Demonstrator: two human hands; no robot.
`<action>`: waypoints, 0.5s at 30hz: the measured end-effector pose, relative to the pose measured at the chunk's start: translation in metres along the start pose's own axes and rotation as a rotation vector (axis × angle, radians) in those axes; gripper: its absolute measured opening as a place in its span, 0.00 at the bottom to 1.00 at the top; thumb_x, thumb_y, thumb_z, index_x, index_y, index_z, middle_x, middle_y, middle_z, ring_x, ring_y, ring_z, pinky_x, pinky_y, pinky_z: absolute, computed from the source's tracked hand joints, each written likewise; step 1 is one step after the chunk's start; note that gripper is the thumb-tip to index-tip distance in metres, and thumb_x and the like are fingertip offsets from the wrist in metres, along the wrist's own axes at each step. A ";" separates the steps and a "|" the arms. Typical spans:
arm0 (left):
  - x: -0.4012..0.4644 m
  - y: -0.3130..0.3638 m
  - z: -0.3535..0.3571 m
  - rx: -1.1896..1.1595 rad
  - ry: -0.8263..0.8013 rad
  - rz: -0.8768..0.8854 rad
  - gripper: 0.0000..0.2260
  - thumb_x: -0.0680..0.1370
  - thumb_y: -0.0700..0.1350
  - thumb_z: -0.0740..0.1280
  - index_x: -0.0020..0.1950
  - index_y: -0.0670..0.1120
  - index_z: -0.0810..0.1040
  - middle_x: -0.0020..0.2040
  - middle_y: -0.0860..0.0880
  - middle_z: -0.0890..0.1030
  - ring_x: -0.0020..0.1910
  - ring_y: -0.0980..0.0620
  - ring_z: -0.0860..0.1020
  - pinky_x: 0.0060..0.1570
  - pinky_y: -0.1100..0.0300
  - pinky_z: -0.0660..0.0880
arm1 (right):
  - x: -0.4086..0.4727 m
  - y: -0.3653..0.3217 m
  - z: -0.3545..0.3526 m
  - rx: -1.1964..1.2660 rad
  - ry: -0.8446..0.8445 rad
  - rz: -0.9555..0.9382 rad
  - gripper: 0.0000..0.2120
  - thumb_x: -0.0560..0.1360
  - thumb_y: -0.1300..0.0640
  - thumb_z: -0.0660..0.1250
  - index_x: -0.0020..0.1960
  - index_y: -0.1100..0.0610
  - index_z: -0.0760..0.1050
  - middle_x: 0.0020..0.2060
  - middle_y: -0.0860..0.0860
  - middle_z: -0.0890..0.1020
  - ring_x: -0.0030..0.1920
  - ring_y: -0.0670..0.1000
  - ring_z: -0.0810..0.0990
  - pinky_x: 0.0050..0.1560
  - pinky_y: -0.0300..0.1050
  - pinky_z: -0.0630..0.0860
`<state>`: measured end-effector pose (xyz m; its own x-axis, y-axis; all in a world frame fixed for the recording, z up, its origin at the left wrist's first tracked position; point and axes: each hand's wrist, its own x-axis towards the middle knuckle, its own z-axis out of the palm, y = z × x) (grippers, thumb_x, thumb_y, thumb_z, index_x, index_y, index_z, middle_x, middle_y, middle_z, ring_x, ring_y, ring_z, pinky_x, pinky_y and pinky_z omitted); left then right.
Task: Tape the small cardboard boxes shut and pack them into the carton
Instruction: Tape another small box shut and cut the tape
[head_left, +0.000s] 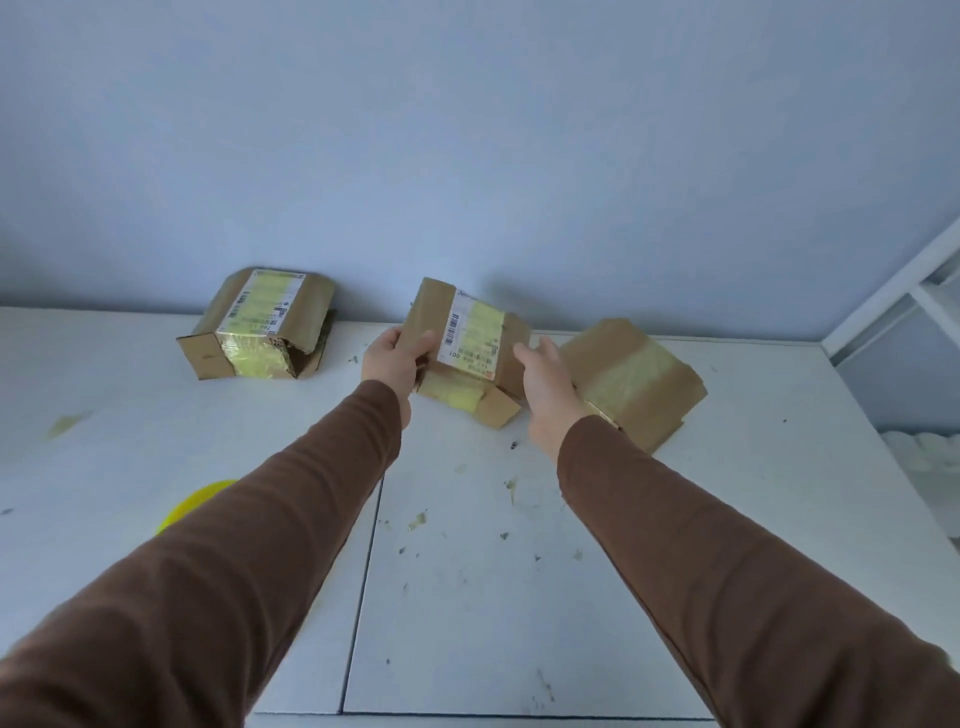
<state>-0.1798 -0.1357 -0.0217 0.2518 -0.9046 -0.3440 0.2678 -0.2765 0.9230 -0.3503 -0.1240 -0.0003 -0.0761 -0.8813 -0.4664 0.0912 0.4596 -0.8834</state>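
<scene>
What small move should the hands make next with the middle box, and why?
Probably close the right hand on the middle box and lift it. The left hand already grips its left side, while the right hand is open beside it, and the box sits tilted on the table.

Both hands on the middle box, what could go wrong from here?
1. The middle box is tilted, left hand gripping one side while the right hand looks only laid against it; it may slip.
2. Its near end flap looks loose and could catch or tear when lifted.
3. The right box lies right behind the right hand, so swinging the middle box could knock it.
4. No carton is in view, so placing means a turn away.
</scene>
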 end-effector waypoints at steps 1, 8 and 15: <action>-0.008 0.003 0.005 -0.019 0.027 0.055 0.04 0.80 0.38 0.69 0.51 0.46 0.78 0.46 0.46 0.85 0.36 0.55 0.81 0.36 0.64 0.76 | 0.002 0.000 -0.007 -0.008 0.006 0.001 0.32 0.84 0.52 0.61 0.83 0.49 0.50 0.81 0.48 0.59 0.79 0.52 0.60 0.73 0.49 0.59; -0.059 0.001 0.031 0.415 0.036 0.520 0.10 0.78 0.39 0.69 0.51 0.55 0.82 0.45 0.56 0.84 0.44 0.55 0.79 0.47 0.64 0.76 | -0.001 -0.005 -0.033 0.002 -0.169 -0.011 0.34 0.79 0.33 0.61 0.81 0.41 0.57 0.79 0.41 0.62 0.78 0.47 0.62 0.78 0.58 0.59; -0.084 -0.039 0.017 1.089 -0.056 1.113 0.09 0.76 0.38 0.71 0.53 0.49 0.85 0.41 0.52 0.81 0.46 0.46 0.77 0.61 0.46 0.73 | 0.002 -0.003 -0.056 0.283 -0.278 0.112 0.43 0.67 0.22 0.66 0.71 0.50 0.73 0.63 0.55 0.82 0.59 0.61 0.84 0.58 0.65 0.80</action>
<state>-0.2273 -0.0548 -0.0261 -0.1828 -0.8101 0.5571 -0.8086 0.4462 0.3834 -0.4064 -0.1209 -0.0015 0.2177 -0.8412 -0.4949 0.3564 0.5406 -0.7620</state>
